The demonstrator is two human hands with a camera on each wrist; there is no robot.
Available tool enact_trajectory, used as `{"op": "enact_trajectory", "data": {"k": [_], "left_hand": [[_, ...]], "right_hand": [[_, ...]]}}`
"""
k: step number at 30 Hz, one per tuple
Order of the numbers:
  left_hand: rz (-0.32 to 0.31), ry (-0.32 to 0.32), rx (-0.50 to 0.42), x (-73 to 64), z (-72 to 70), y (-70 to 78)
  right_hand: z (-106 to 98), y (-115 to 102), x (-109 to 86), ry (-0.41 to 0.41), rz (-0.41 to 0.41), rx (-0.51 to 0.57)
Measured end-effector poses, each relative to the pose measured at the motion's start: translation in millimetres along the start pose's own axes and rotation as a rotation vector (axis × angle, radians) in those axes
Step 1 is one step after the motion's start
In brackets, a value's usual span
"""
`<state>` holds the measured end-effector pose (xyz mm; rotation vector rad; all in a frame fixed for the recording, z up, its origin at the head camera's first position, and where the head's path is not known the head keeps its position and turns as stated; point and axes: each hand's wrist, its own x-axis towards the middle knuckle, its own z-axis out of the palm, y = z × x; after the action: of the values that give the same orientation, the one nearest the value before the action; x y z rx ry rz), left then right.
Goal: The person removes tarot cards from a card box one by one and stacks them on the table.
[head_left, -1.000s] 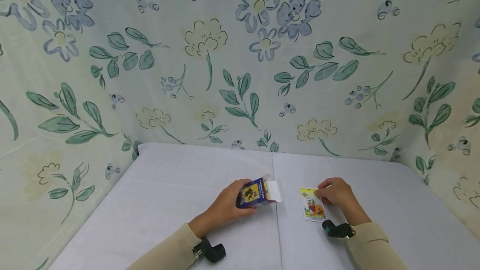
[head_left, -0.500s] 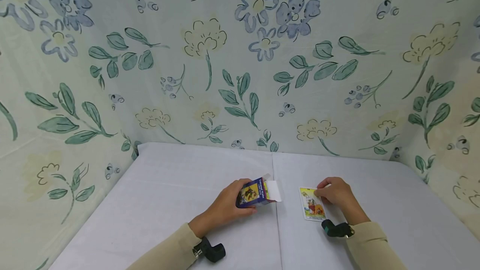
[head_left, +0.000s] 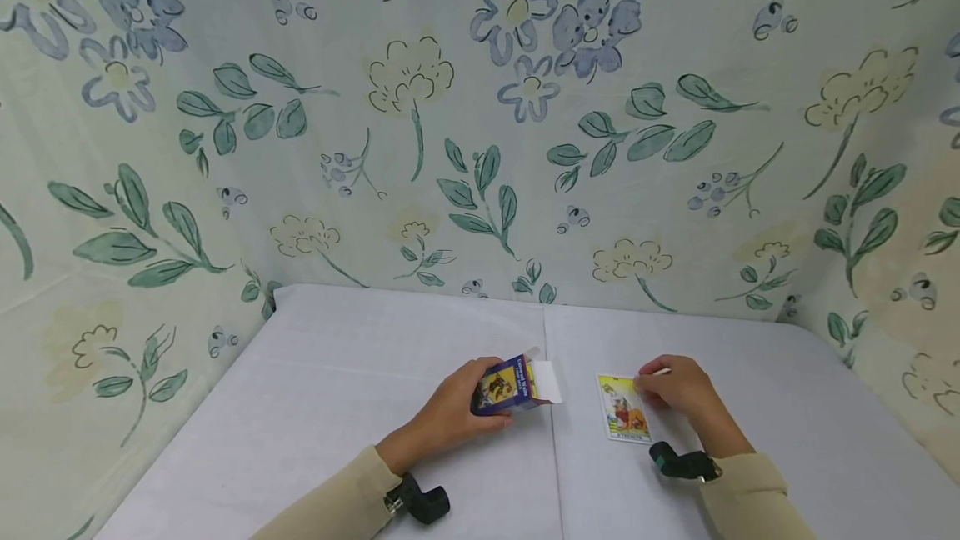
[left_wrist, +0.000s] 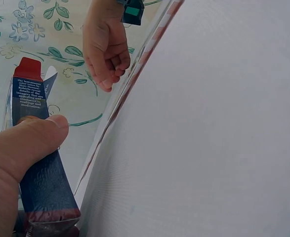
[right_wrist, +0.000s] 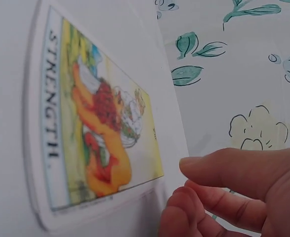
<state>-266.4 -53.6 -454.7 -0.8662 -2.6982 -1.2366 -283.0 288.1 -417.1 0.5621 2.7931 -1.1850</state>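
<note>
My left hand [head_left: 450, 411] grips a dark blue tarot card box [head_left: 504, 387], thumb along its narrow printed side. The box's white-lined end flap [head_left: 547, 382] stands open toward the right, and something yellow shows in the mouth. To the right, a tarot card [head_left: 626, 408] lies face up on the white cloth; in the right wrist view it reads "STRENGTH". Beside the card's upper right edge is my right hand [head_left: 678, 390], fingers loosely bent and thumb apart from them, with nothing held. Whether other cards lie beneath this one I cannot tell.
A white cloth [head_left: 360, 373] with a crease [head_left: 557, 473] down its middle covers the table. Behind and at the sides hangs a floral-patterned curtain [head_left: 420, 190]. Black cameras sit on both wrists.
My right hand has drawn slightly right, its fingers coming off the card's upper right corner. The card stays where it was. My left hand keeps holding the box in place.
</note>
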Motion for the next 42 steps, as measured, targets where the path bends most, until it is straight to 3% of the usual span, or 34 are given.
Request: {"op": "enact_trajectory", "data": {"k": [9, 27, 42], "left_hand": [[0.011, 0.006, 0.002, -0.6, 0.1, -0.7], [0.003, 0.005, 0.008, 0.7, 0.8, 0.2], [0.005, 0.008, 0.002, 1.1, 1.1, -0.6]], "right_hand": [[-0.8, -9.7, -8.8, -0.016, -0.092, 0.076], [2.2, -57.1, -47.4, -0.057, -0.299, 0.111], [25.4, -85.5, -61.4, -0.096, -0.373, 0.153]]}}
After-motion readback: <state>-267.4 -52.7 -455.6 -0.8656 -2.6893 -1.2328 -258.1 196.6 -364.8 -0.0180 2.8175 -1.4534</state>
